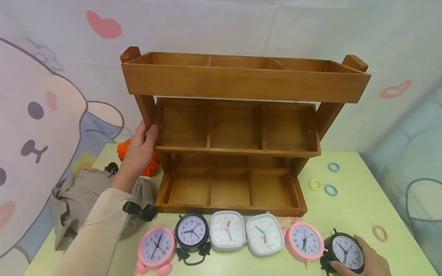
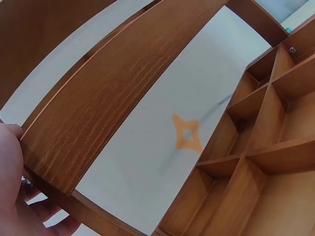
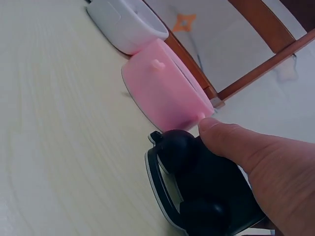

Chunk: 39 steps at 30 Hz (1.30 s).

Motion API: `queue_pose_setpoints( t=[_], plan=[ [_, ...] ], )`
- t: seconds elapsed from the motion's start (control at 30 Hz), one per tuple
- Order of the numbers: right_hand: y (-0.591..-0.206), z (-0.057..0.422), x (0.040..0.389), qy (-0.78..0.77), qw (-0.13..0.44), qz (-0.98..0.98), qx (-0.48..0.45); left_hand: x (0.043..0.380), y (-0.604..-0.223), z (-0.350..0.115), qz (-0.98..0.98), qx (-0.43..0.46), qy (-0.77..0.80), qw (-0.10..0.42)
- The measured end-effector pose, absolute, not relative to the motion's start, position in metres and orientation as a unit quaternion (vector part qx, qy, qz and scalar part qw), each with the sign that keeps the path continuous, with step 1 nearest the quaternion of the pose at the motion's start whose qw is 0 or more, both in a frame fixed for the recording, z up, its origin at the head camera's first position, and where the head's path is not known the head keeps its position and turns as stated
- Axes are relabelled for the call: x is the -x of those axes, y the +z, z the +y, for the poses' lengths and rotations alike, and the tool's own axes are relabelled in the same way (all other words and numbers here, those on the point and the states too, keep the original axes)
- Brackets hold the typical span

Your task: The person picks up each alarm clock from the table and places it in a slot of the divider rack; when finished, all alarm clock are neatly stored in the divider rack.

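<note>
A three-tier wooden shelf (image 1: 241, 82) with divided compartments stands against the backdrop. My left hand (image 1: 139, 147) grips its left side at the middle tier, thumb in front; in the left wrist view the fingers (image 2: 47, 209) curl around the wood. At the front right, my right hand (image 1: 371, 258) holds a black twin-bell alarm clock (image 1: 347, 253), thumb on one side of its casing. In the right wrist view, this black clock (image 3: 211, 182) lies with its bells and handle toward the camera. Beside it is a pink alarm clock (image 1: 304, 241), its face turned up.
Leftward along the row lie two white square clocks (image 1: 228, 230), another black clock (image 1: 192, 232) and another pink one (image 1: 157, 247). Small coloured rings (image 1: 330, 190) lie on the table's right side. A grey-brown cloth (image 1: 86, 195) and an orange item (image 1: 150, 166) are at the left.
</note>
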State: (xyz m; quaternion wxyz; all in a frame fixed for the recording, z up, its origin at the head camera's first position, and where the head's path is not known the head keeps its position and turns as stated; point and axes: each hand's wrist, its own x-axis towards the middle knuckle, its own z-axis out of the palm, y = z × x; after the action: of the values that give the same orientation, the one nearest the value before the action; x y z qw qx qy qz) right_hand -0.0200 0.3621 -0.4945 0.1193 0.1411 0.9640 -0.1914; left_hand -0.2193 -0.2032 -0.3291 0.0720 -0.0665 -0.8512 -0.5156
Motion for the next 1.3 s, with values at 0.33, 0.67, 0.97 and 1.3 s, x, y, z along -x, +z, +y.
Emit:
queue_pose_setpoints(
  t=[0.33, 0.67, 0.97, 1.3],
  plan=[
    [-0.496, 0.363, 0.021, -0.2, 0.108, 0.964, -0.142, 0.219, -0.328, -0.203, -0.854, 0.069, -0.512, 0.062],
    [-0.477, 0.36, 0.02, -0.218, 0.053, 0.962, -0.159, 0.221, -0.333, -0.204, -0.839, 0.079, -0.532, 0.081],
    [-0.409, 0.327, 0.048, -0.249, -0.082, 0.964, -0.049, 0.219, -0.335, -0.202, -0.832, 0.087, -0.542, 0.083],
    [-0.394, 0.26, 0.112, -0.312, -0.098, 0.943, 0.067, 0.221, -0.335, -0.203, -0.841, 0.085, -0.528, 0.084]
  ],
)
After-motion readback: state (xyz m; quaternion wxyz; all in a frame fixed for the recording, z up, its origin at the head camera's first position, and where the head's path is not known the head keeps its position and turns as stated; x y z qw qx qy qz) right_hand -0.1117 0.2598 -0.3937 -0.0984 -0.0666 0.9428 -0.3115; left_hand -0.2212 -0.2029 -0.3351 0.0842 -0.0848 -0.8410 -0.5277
